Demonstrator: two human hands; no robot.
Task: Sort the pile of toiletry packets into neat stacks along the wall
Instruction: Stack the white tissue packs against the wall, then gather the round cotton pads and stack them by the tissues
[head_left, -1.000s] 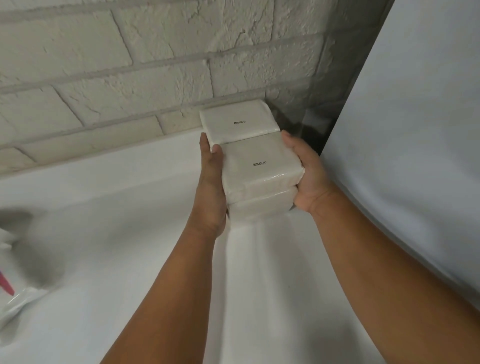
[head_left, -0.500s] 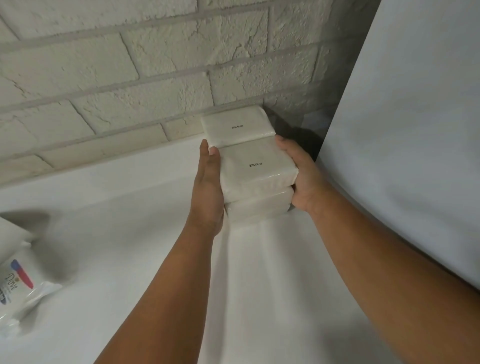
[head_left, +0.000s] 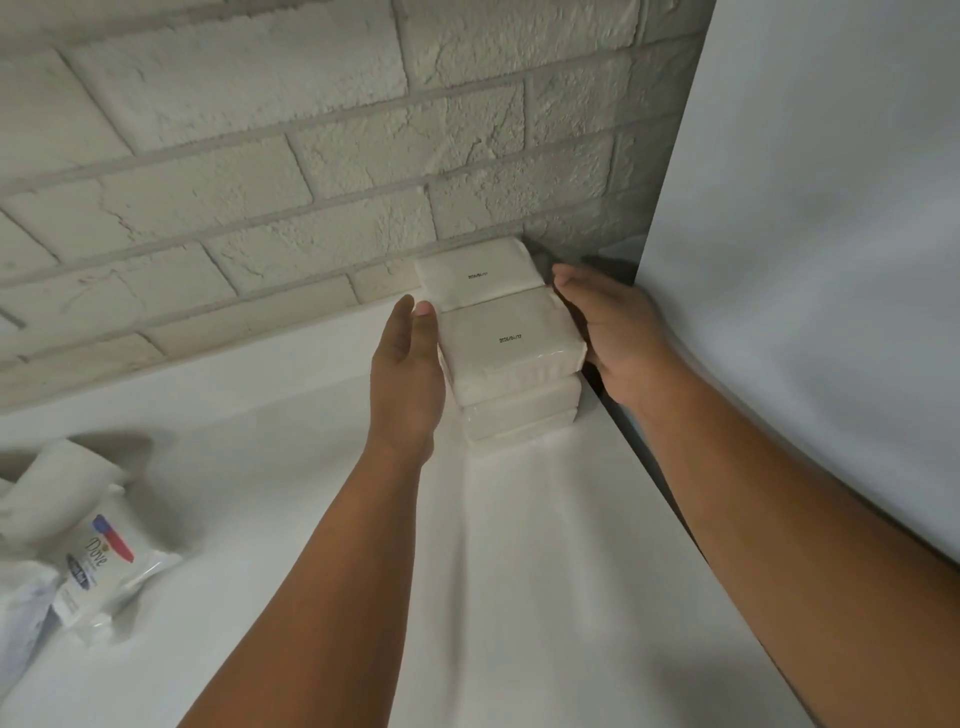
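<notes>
White packet stack (head_left: 511, 358), long axis along the wall (head_left: 260, 208), stands between left hand (head_left: 410, 374) and right hand (head_left: 618, 332), grips wide.

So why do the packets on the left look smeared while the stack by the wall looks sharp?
Head view: the stack is crisp, its small print visible; the loose packets sit at the wide-angle edge, smeared, likely by head motion; the right hand is slightly blurred too.
</notes>
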